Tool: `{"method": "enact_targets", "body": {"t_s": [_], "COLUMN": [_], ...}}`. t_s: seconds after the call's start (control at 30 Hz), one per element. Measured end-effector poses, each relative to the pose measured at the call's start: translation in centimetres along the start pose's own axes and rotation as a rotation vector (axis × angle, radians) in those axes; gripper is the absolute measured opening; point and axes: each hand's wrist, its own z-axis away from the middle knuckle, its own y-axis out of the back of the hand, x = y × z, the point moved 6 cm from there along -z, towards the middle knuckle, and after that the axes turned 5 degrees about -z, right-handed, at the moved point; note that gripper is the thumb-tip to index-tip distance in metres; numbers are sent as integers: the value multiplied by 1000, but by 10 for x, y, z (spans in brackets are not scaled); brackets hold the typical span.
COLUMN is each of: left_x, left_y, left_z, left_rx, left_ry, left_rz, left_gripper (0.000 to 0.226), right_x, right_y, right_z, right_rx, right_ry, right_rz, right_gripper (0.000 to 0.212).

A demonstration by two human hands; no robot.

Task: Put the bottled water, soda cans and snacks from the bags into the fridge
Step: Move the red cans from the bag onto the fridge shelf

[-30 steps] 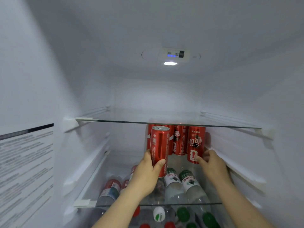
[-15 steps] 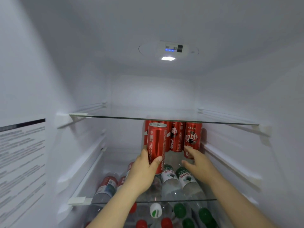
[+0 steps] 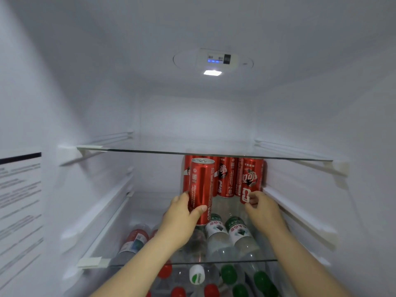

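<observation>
Both my arms reach into the open fridge. My left hand (image 3: 182, 219) grips a tall red soda can (image 3: 201, 185) upright over the middle glass shelf (image 3: 225, 206). My right hand (image 3: 262, 207) pinches the base of another red can (image 3: 250, 181), the rightmost of a row of several red cans (image 3: 227, 176) at the back right of that shelf. Water bottles with green-and-white labels (image 3: 235, 230) lie on their sides on the level below, seen through the glass.
An upper glass shelf (image 3: 150, 150) spans the fridge just above the cans' tops. More bottles with red, white and green caps (image 3: 197, 273) lie at the bottom front. A printed label (image 3: 19, 200) covers the left wall. A control light (image 3: 212, 72) glows in the ceiling.
My right hand has moved back to the rightmost can and now pinches its base. My left hand still holds its can, which has barely shifted.
</observation>
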Motion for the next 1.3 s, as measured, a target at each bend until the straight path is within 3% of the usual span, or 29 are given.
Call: {"method": "enact_targets", "body": {"t_s": [0.27,0.5,0.77,1.3], "left_x": [14,30,26,21], "left_y": [-27,-61,-91,-96], "left_z": [-48,-78,-83,-89], "left_rx": [-166,-90,-42,-44], "left_ry": [46,90,24,-31], "left_rz": [-27,-20,-14,-85], "left_gripper": [53,41,25,36], "right_x": [8,10,9,4], "right_y": [-1,2,0,1], "right_z": [-6,-6,-6,-3], "right_rx": [32,50,46,2], "right_ry": [-47,-78,-69,-57], "right_rz": [-27,-43,-83,-33], "right_gripper": [25,21,21,25]}}
